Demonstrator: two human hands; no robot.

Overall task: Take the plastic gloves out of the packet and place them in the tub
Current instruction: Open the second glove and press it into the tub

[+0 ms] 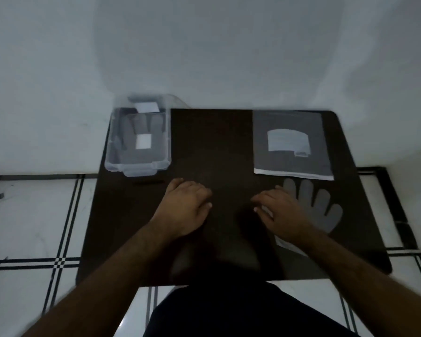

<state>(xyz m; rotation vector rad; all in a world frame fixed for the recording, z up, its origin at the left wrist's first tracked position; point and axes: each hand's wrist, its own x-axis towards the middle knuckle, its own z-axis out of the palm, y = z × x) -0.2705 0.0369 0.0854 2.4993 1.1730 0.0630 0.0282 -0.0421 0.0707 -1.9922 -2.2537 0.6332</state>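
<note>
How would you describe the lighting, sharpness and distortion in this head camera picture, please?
Head view: dim and bluish, with soft motion blur, so the packet label is unreadable; wide-angle bending curves the dark table edges and floor lines; the glove beside the right hand shows only as a flat grey shape.

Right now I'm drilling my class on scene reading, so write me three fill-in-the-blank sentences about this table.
1. The clear tub stands at the table's far ____ corner.
2. The glove on the table lies flat, partly under the ____ hand.
3. The packet lies at the far right, just beyond that glove, while another glove already lies inside the ____.
4. The left hand rests on the dark table, holding ____.

Missing words: left; right; tub; nothing
</note>
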